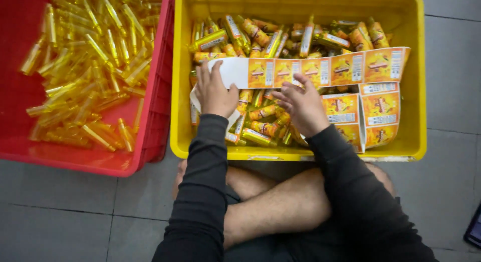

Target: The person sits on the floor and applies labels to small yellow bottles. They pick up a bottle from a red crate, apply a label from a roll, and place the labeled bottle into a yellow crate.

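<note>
Two crates sit side by side on the grey tiled floor (pixel 451 66), and the yellow crate (pixel 418 91) serves as the landmark. Inside it lies a heap of small labelled tubes (pixel 260 34), wrapped in orange and yellow, packed thickest along its far wall and spilling toward its near wall between the person's hands. Draped across the heap is a long label strip (pixel 345 66), its left end bare white backing and the rest a row of orange stickers; more of the strip folds down in the crate's right part. The left hand (pixel 215 94) rests with fingers spread on the white end of the strip, pressing it rather than gripping. The right hand (pixel 300 104) is half curled just below the strip, fingertips at its lower edge; whether it pinches a sticker or a tube cannot be told. To the left of the yellow crate, touching it, a red crate (pixel 160 91) holds many plain golden tubes (pixel 85 61) without labels. Judging by the two piles, a good share is labelled, while a large share remains bare.
</note>
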